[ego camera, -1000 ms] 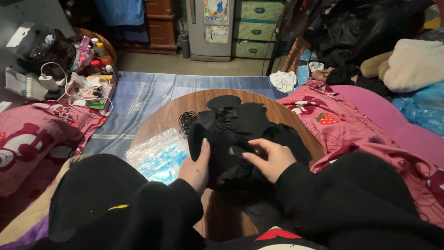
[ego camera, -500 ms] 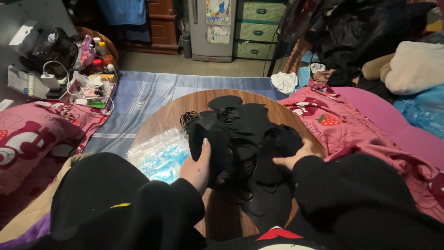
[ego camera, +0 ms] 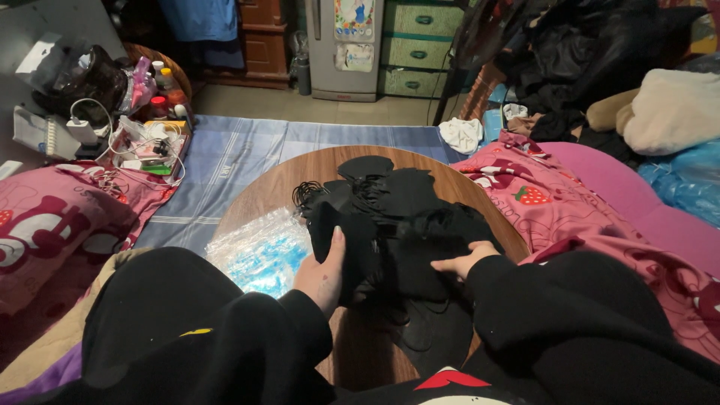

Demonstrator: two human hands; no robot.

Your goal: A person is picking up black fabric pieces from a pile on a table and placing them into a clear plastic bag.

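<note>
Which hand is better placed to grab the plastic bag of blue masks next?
Probably the left hand: it rests beside the bag, while the right hand sits across the black pile.

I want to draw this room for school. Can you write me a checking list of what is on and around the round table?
Surface: round brown wooden table, on a blue striped mat.
Job's things: heap of black fabric pieces with thin black loops.
Clutter: clear plastic bag with light blue contents beside the heap.
Grippers: left hand flat against the heap's left side; right hand pressed on its right edge.
Cables: white cords among bottles at the left.
Surroundings: pink patterned bedding, grey cabinet, green drawers, dark clothes pile.
</note>
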